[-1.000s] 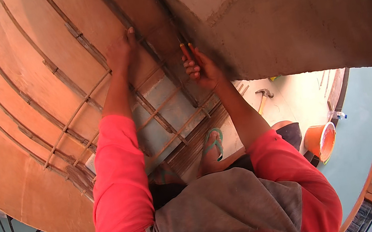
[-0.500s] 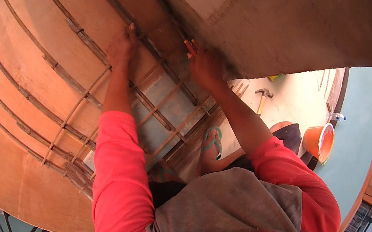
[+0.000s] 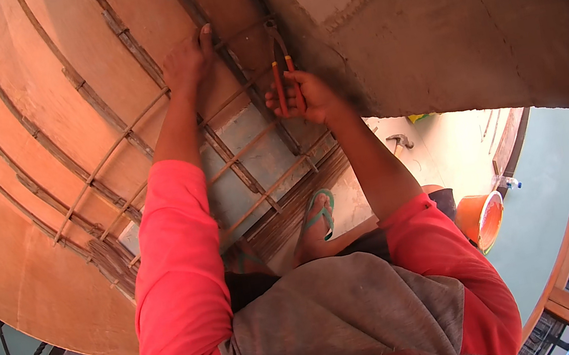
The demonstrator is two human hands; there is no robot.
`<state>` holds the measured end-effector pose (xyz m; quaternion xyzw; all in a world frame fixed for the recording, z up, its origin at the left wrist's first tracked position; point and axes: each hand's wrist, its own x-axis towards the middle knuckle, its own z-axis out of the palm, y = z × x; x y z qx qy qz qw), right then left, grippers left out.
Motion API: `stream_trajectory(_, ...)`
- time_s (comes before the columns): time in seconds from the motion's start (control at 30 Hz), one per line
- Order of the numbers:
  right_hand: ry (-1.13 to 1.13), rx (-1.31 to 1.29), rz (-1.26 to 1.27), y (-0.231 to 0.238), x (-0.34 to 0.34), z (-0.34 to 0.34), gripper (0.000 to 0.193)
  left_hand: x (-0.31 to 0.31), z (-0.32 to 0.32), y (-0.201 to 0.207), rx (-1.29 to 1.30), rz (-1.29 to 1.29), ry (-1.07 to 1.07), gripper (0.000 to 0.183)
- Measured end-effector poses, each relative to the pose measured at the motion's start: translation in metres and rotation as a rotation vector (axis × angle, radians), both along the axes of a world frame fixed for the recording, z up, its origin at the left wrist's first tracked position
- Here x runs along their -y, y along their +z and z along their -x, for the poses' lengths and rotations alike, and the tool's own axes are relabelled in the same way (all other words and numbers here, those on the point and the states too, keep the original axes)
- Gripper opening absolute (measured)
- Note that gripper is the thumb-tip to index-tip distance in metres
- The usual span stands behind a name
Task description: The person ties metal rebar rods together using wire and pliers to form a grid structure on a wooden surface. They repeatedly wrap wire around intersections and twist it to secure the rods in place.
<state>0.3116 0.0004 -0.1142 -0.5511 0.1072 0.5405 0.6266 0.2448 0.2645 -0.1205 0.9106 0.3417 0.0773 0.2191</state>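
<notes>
My right hand (image 3: 309,98) is closed on the red handles of a pair of pincers (image 3: 296,85). The handles stand apart, and the jaws are at a thin cross rod (image 3: 245,32), beside a dark long bar near the concrete wall. Farther left, my left hand (image 3: 186,62) is closed at the other end of that rod, thumb pointing up; its fingers are partly hidden. A ribbed steel bar (image 3: 229,62) runs just right of it. Together the long bars and cross rods form a grid over a curved plywood sheet (image 3: 143,5).
A rough concrete face (image 3: 442,38) overhangs at the right. On the pale floor lie a hammer (image 3: 400,141) and, farther right, an orange bucket (image 3: 477,214). My sandalled foot (image 3: 318,221) is below the grid. Loose-looking bar ends (image 3: 111,263) bunch at the lower left.
The pincers have come into fuller view, their handles now spread in my loosened right hand and their jaws up at the rod. My left hand stays nearly in place.
</notes>
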Motion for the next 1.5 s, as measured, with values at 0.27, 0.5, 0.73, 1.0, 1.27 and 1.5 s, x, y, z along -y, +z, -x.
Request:
stream_trajectory(0.27, 0.050, 0.062, -0.020, 0.007, -0.013, 0.011, 0.035, 0.001, 0.000, 0.000, -0.011, -0.017, -0.026, 0.066)
stream_trajectory(0.5, -0.013, -0.096, -0.156, -0.035, -0.019, 0.013, 0.028, 0.002, 0.000, 0.000, -0.039, -0.036, -0.010, 0.066)
stream_trajectory(0.73, -0.031, -0.224, -0.311, -0.031, -0.010, 0.009, 0.022, 0.002, -0.003, 0.004, -0.047, -0.004, -0.001, 0.070)
stream_trajectory(1.0, 0.365, 1.452, 0.926, -0.017, -0.003, 0.029, 0.047, 0.003, -0.001, 0.007, -0.049, 0.031, 0.001, 0.068)
stream_trajectory(1.27, 0.319, 1.249, 0.804, -0.021, -0.001, 0.010, 0.055, 0.003, -0.002, 0.000, -0.061, -0.005, -0.021, 0.069)
stream_trajectory(1.5, -0.153, -0.386, -0.509, -0.033, 0.012, 0.006, 0.050, 0.004, -0.001, 0.003, -0.042, -0.009, -0.025, 0.071)
